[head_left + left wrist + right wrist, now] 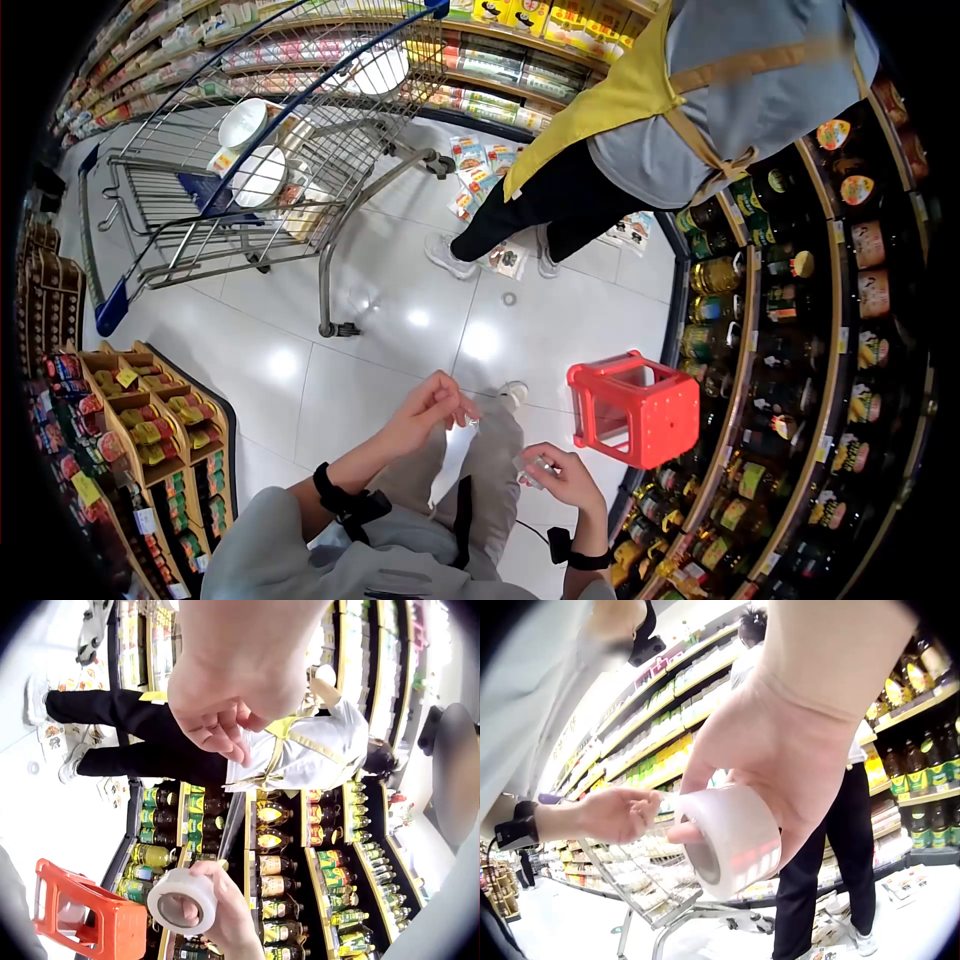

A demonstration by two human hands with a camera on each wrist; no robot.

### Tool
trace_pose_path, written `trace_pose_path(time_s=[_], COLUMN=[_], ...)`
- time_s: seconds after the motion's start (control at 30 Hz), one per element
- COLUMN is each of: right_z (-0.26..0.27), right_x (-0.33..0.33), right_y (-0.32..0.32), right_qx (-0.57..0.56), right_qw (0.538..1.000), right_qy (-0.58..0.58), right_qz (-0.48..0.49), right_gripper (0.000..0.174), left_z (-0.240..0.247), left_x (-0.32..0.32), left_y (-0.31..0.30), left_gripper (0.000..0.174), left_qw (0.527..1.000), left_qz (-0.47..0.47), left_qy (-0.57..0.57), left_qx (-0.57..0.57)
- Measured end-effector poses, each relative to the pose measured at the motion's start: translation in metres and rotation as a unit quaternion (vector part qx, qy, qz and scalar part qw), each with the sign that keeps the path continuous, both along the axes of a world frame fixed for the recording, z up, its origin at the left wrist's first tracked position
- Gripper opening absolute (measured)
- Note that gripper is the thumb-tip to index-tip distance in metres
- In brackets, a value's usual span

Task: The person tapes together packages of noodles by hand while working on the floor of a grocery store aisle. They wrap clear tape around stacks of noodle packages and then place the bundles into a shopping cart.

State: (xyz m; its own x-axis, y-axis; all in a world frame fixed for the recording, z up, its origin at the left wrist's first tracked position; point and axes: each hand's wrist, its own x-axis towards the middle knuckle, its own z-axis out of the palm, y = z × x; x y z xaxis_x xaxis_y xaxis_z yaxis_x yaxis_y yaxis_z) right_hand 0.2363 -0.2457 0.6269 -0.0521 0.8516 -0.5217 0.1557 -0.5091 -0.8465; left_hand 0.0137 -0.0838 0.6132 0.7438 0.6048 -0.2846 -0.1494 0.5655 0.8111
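Observation:
My right hand [565,475] holds a wide roll of clear packing tape [751,832], with a finger through its core. Towards the left hand [432,405], a strip of tape [233,825] runs from the roll, pulled out taut in the left wrist view. My left thumb and fingers pinch its free end, up and to the left of the roll in the head view. Both hands are in front of my body, above my legs.
A red plastic stool [668,420] stands right of my hands, beside shelves of oil bottles [715,275]. Ahead, a person in a yellow apron [600,95] stands among flat packets [468,155] on the floor. A shopping cart [330,255] holding white bowls is at left.

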Motion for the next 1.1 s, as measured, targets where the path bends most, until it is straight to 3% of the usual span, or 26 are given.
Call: trace_pose_path(time_s=[0.13, 0.23, 0.4, 0.43, 0.5, 0.53, 0.57, 0.63, 0.77, 0.87, 1.1], right_z=[0.045, 0.075, 0.074, 0.089, 0.126, 0.143, 0.13, 0.15, 0.132, 0.137, 0.15], right_x=[0.004, -0.007, -0.036, -0.045, -0.064, -0.073, -0.07, -0.067, -0.046, -0.036, -0.03], right_y=[-0.009, 0.009, 0.025, 0.034, 0.034, 0.042, 0.04, 0.039, 0.038, 0.032, 0.024], right_qx=[0.022, -0.035, 0.0, 0.023, 0.119, 0.105, 0.129, 0.133, 0.093, 0.138, 0.112], right_qw=[0.999, 0.991, 0.968, 0.967, 0.971, 0.976, 0.977, 0.979, 0.983, 0.974, 0.968], right_qy=[-0.009, 0.057, 0.091, 0.087, -0.03, -0.027, 0.026, 0.011, 0.048, -0.034, -0.102], right_qz=[0.039, 0.118, 0.235, 0.24, 0.206, 0.189, 0.166, 0.156, 0.153, 0.179, 0.199], right_gripper=[0.019, 0.022, 0.026, 0.026, 0.027, 0.021, 0.021, 0.02, 0.027, 0.027, 0.027], left_z=[0.038, 0.049, 0.088, 0.098, 0.102, 0.098, 0.094, 0.136, 0.166, 0.17, 0.152], left_x=[-0.032, -0.053, -0.089, -0.095, -0.106, -0.109, -0.113, -0.108, -0.097, -0.092, -0.09], left_y=[-0.016, -0.025, -0.014, -0.013, -0.008, -0.008, -0.007, -0.017, -0.024, -0.029, -0.043], left_gripper=[0.008, 0.006, 0.006, 0.006, 0.006, 0.005, 0.005, 0.016, 0.008, 0.008, 0.008], left_qw=[0.998, 0.999, 0.993, 0.99, 0.989, 0.987, 0.986, 0.969, 0.973, 0.977, 0.972], left_qz=[-0.044, 0.012, 0.084, 0.099, 0.111, 0.112, 0.122, 0.171, 0.152, 0.112, 0.146], left_qy=[0.027, 0.03, 0.067, 0.069, 0.062, 0.072, 0.081, 0.116, 0.078, 0.089, 0.056], left_qx=[0.037, 0.025, 0.057, 0.071, 0.073, 0.092, 0.085, 0.131, 0.157, 0.157, 0.177])
